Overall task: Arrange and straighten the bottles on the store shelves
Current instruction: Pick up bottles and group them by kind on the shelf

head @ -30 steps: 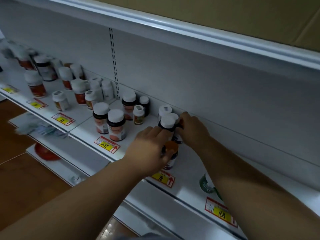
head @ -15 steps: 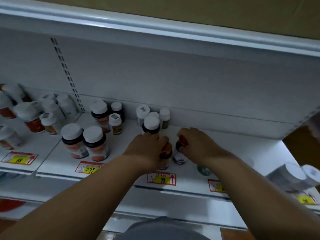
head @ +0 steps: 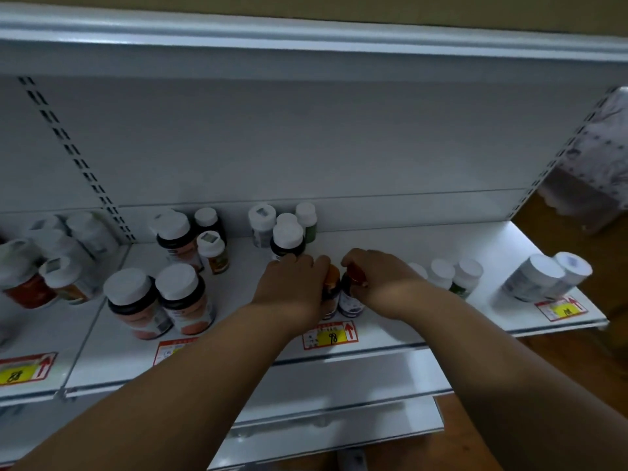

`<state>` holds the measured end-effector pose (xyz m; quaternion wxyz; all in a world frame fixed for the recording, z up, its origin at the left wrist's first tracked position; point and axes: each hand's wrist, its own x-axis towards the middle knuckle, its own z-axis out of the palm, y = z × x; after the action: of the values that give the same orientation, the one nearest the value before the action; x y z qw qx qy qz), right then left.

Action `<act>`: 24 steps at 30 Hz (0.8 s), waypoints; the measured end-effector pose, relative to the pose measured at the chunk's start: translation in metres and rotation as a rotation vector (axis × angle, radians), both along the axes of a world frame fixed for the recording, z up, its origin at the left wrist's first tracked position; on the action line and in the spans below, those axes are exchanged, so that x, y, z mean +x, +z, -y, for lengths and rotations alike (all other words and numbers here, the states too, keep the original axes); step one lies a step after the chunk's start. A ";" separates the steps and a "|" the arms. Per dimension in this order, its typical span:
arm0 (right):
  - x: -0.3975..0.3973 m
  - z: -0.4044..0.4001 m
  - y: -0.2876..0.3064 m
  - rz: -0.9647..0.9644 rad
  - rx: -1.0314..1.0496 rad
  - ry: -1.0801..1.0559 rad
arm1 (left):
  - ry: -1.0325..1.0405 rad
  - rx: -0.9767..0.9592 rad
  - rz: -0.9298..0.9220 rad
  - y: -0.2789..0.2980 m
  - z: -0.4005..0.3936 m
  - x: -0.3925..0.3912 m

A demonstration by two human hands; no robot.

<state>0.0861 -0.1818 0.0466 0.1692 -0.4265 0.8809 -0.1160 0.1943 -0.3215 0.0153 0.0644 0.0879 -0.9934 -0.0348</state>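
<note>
Left hand (head: 292, 283) is gripping the orange-capped bottle (head: 331, 287), right hand (head: 377, 280) is gripping the red-capped bottle (head: 351, 290), both at the shelf (head: 390, 321) front; keeping them upright, labels forward, I'd be nudging them flush.

a shop: white shelf (head: 390, 239), price tags (head: 331, 335), stocked bottles (head: 185, 297)
</note>
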 end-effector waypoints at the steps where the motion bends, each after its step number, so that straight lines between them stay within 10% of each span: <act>1: -0.002 0.001 0.002 0.016 0.017 0.012 | 0.003 0.015 -0.003 -0.001 0.000 0.000; 9: -0.020 0.045 0.030 0.079 -0.271 0.002 | 0.163 0.120 -0.181 0.019 0.016 0.020; 16: -0.012 0.121 0.011 -0.016 -0.115 0.300 | 0.341 0.244 -0.308 0.032 0.041 0.042; 24: -0.001 0.131 0.030 0.020 -0.391 0.119 | 0.398 0.167 -0.429 0.032 0.060 0.067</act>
<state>0.0855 -0.3127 0.0768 0.0984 -0.5016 0.8131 -0.2786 0.2617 -0.3816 0.0475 0.2707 0.2763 -0.9142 -0.1211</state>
